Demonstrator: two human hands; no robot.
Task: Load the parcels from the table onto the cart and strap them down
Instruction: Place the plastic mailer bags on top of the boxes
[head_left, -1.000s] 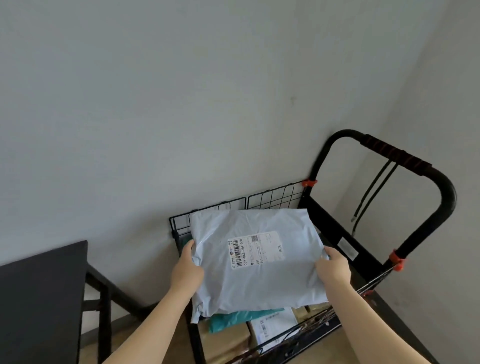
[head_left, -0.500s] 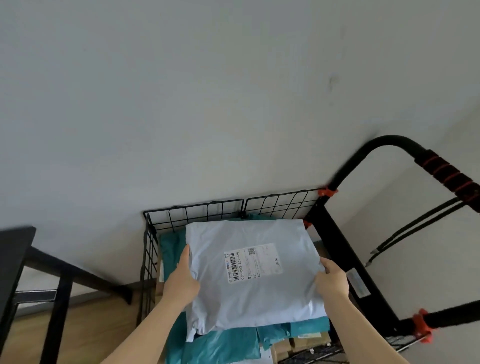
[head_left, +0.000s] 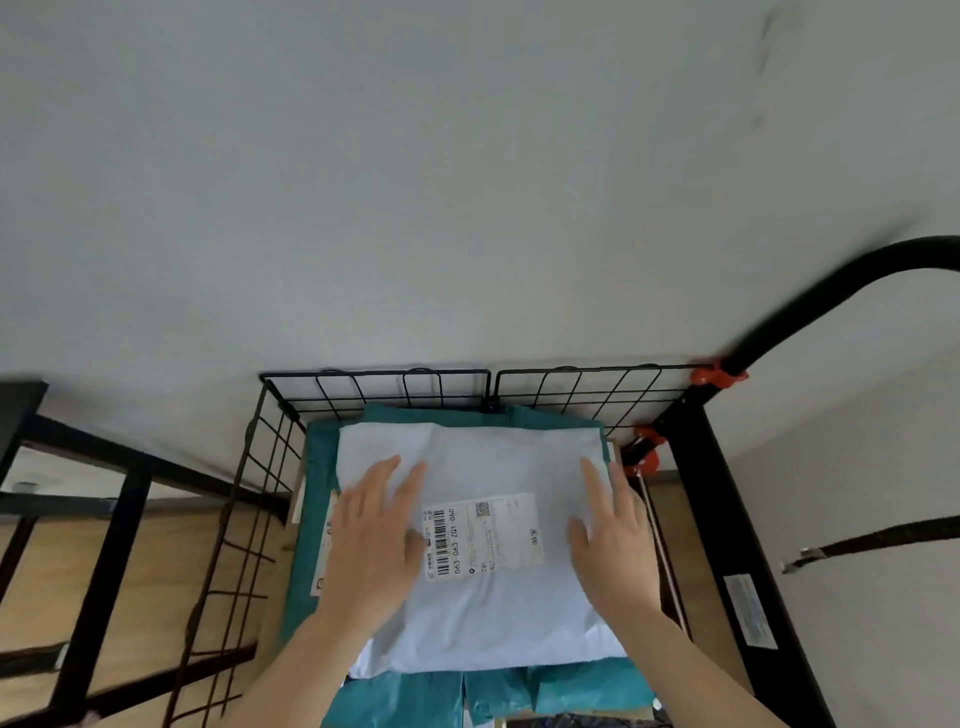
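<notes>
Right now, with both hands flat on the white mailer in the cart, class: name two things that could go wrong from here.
1. The white mailer lies on glossy teal mailers; when the left hand and right hand lift, it may slide off the stack.
2. The black strap hangs at the right, not over the load; rolling the cart now could spill parcels.
</notes>
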